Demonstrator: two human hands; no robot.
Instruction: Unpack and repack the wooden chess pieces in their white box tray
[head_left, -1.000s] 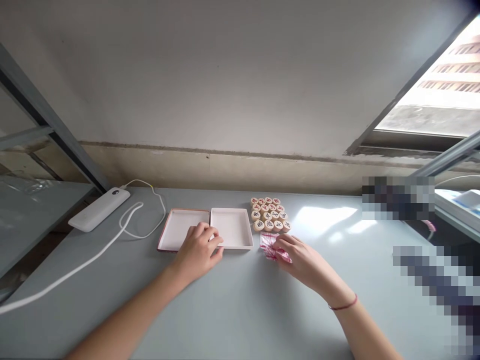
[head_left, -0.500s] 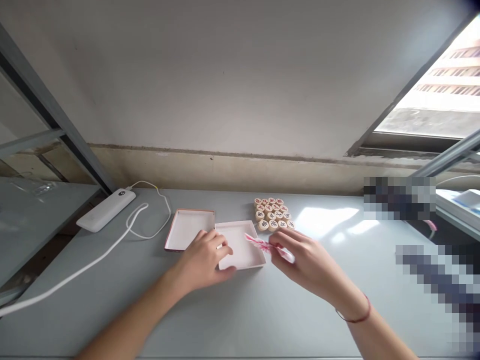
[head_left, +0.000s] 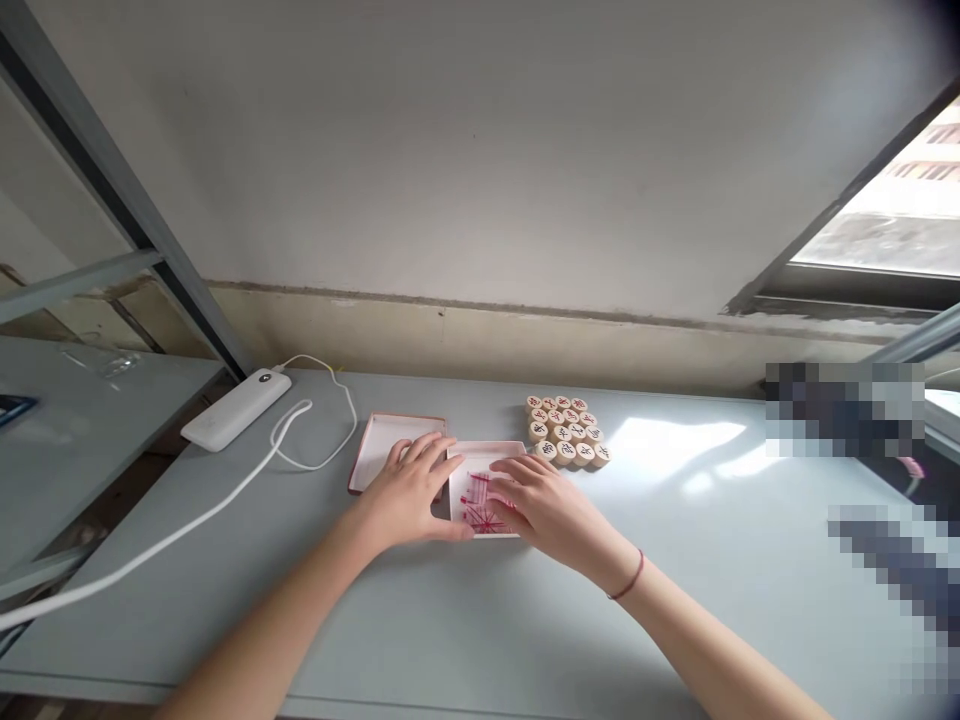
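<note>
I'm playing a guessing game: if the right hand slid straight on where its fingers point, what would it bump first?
Probably the left wall of the white box, though height is unclear; if the right hand sits above it, the left hand comes first.

Thin dark-red bracelet round right wrist; hands and forearms bare.

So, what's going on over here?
A person has the right hand on a red-lined sheet inside a shallow white tray. The left hand is at the tray's left edge. Another open tray lies to the left; round pieces with characters sit grouped behind to the right.
</note>
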